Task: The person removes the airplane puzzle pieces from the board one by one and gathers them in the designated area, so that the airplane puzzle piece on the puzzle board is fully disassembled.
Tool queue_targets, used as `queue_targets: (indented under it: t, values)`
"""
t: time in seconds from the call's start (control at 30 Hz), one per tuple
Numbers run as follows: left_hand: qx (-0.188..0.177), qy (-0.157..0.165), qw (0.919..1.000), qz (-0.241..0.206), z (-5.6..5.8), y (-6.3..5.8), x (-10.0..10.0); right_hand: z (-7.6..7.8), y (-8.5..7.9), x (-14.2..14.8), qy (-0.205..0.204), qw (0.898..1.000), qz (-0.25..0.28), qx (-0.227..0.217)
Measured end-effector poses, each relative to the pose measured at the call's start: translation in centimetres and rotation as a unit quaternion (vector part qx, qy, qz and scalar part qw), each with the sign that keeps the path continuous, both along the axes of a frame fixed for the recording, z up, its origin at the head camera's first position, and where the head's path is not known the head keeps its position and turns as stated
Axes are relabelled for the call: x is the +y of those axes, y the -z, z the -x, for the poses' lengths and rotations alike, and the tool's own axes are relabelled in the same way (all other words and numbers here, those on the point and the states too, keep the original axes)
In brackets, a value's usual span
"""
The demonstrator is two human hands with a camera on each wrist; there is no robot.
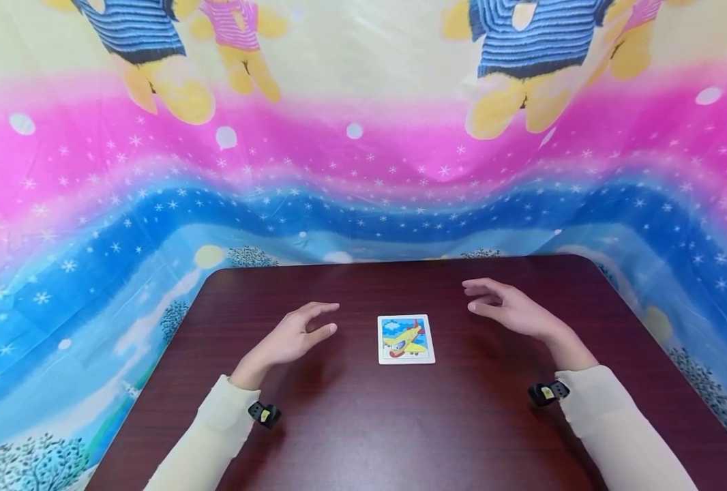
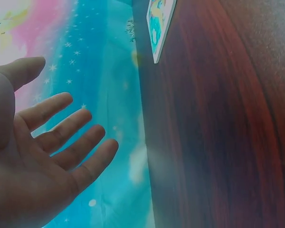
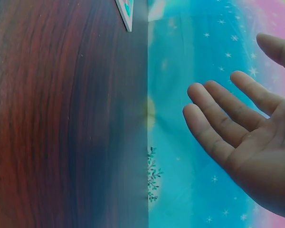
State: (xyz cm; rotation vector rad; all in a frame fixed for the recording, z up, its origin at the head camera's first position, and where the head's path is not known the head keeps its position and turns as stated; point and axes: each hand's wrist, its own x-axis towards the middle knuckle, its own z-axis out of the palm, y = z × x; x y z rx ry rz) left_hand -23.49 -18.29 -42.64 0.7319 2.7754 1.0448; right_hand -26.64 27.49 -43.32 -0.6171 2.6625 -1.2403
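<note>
A square picture puzzle (image 1: 406, 339) with a white border lies flat on the table, showing a yellow airplane with red parts against a blue sky. To its left, my left hand (image 1: 292, 334) hovers above the tabletop, fingers relaxed and spread, holding nothing. On the other side my right hand (image 1: 511, 308) is raised too, a little farther back, with loosely extended fingers and an empty palm. Both hands are apart from the puzzle. The left wrist view catches only a corner of the puzzle (image 2: 160, 28) at its top, and the right wrist view a smaller tip of it (image 3: 127, 14).
The dark reddish-brown wooden table (image 1: 363, 423) has rounded far corners. A printed curtain (image 1: 363, 157) with bears, snowflakes and pink and blue bands hangs close behind and along both sides. Each cream sleeve carries a small black wrist device (image 1: 264, 414).
</note>
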Motion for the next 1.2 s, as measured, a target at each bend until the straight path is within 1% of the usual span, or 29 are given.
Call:
queue_targets:
  t: [0.27, 0.47, 0.57, 0.7, 0.83, 0.97, 1.2]
  values:
    - [-0.011, 0.011, 0.9998, -0.014, -0.1, 0.6, 1.1, 0.0, 0.1, -1.3, 0.001, 1.000, 0.005, -0.017]
    - [-0.021, 0.016, 0.9994, -0.022, -0.4, 1.2, 1.8, 0.1, 0.3, -2.1, -0.014, 1.000, 0.014, -0.005]
    - [-0.021, 0.026, 0.9992, -0.022, -0.5, 1.5, 2.1, 0.1, 0.6, -2.5, -0.021, 0.999, 0.031, -0.022]
    - [-0.017, 0.037, 0.9991, -0.011, -0.6, 1.9, 2.7, 0.1, 1.0, -3.1, -0.027, 0.997, 0.050, -0.050]
    - [-0.011, 0.041, 0.9991, 0.007, -0.6, 2.3, 3.2, 0.1, 1.3, -3.7, -0.025, 0.997, 0.048, -0.061]
    - [-0.003, 0.052, 0.9983, 0.027, -0.6, 2.6, 3.7, 0.2, 1.7, -4.2, -0.028, 0.996, 0.048, -0.065]
    - [0.011, 0.071, 0.9967, 0.039, -0.7, 2.9, 4.5, 0.4, 2.2, -5.1, -0.029, 0.996, 0.055, -0.068]
